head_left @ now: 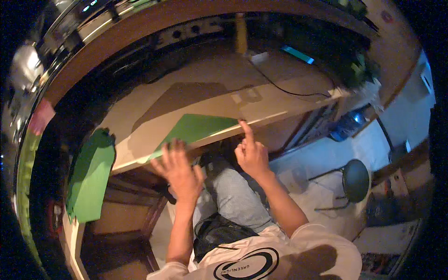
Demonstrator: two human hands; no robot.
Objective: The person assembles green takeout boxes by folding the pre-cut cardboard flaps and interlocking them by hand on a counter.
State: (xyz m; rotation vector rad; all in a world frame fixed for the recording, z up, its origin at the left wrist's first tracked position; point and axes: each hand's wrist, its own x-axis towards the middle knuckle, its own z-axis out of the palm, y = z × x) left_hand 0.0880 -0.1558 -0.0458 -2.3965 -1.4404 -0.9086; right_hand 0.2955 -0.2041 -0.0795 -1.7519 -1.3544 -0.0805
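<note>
- Your left hand (178, 170), fingers spread and grasping nothing, rests at the near edge of the green sheet (198, 129) lying on the desk (154, 107).
- Your right hand (252, 151), loosely curled, touches one fingertip to the sheet's right corner.
- Press flat and steady so the sheet stays clear of the black cable (289, 91).

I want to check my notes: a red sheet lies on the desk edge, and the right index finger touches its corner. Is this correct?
Not quite. In the head view the sheet on the desk edge is green, not red. The right hand does reach its corner with the index finger.
</note>
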